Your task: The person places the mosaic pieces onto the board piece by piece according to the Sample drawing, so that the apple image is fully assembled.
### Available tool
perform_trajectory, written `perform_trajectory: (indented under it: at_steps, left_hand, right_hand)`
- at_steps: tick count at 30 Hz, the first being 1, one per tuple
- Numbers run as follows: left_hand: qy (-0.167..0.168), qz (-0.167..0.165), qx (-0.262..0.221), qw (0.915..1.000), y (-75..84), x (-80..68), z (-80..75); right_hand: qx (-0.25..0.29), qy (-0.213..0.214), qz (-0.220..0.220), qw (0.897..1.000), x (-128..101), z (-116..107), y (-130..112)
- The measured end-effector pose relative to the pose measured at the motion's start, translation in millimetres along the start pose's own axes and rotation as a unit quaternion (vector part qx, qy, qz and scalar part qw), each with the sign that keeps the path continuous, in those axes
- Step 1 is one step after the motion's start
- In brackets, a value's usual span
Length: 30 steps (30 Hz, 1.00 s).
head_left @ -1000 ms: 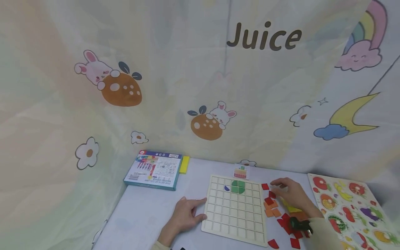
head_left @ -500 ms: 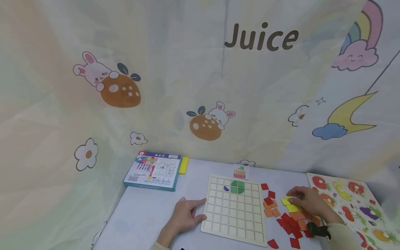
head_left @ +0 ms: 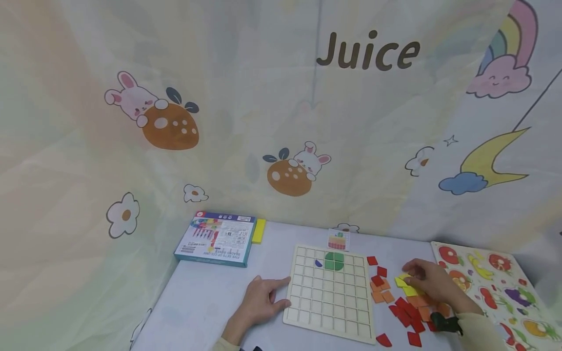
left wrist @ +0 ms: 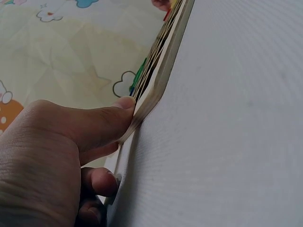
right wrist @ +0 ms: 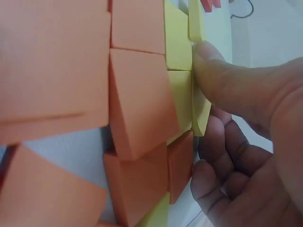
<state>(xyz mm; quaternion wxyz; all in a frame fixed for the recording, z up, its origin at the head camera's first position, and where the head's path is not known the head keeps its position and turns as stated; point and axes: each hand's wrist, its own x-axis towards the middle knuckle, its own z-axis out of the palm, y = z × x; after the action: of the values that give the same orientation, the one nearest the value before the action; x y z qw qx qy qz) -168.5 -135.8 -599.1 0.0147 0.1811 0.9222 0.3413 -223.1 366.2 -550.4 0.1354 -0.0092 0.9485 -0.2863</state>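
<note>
Your right hand (head_left: 432,282) pinches a yellow tile (head_left: 401,281) near the desk's right edge, just right of the grid board (head_left: 329,319). Your left hand (head_left: 259,302), fingers relaxed, steadies the board's left edge.

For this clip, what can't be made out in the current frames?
- Right hand, head view: its fingers cover the yellow tiles, so which tile it pinches cannot be told.
- Small pattern card, head view: too small to read.
- Grid board, left wrist view: seen edge-on, cells hidden; the left hand fills the corner.
- Fruit puzzle board, head view: cut off by the frame's right and bottom edges.
</note>
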Motion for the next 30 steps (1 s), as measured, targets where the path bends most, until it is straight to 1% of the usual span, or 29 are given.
perform_trajectory:
  at_steps: [3, 7, 12, 17, 22, 28, 30]
  left_hand:
    - [0.0, -0.001, 0.001, 1.0, -1.4, 0.0, 0.8]
    - [0.001, -0.001, 0.001, 1.0, -1.5, -0.4, 0.5]
    - [0.001, -0.004, -0.001, 1.0, -0.8, -1.4, -1.5]
    - [0.0, -0.004, -0.001, 1.0, -1.0, -1.4, -1.2]
    - [0.003, 0.0, 0.001, 1.0, -1.1, -0.3, -0.4]
    - [0.004, -0.001, 0.001, 1.0, -0.5, -0.1, 0.6]
    - [0.003, 0.0, 0.001, 1.0, -0.2, 0.3, 0.8]
  right_hand:
    - [-0.004, -0.006, 0.005, 1.0, 0, 0, 0]
    - [-0.014, -0.001, 0.003, 1.0, -2, -1, -1]
    - [-0.011, 0.02, -0.007, 1.0, -2, -2, 1]
    - [-0.003, 0.051, -0.018, 0.999, -1, -2, 0]
    - [0.015, 0.082, -0.033, 0.996, -3, 5, -12]
    - [0.037, 0.107, -0.084, 0.99, 0, 17, -33]
    - [0.044, 0.111, -0.094, 0.988, 1, 20, -40]
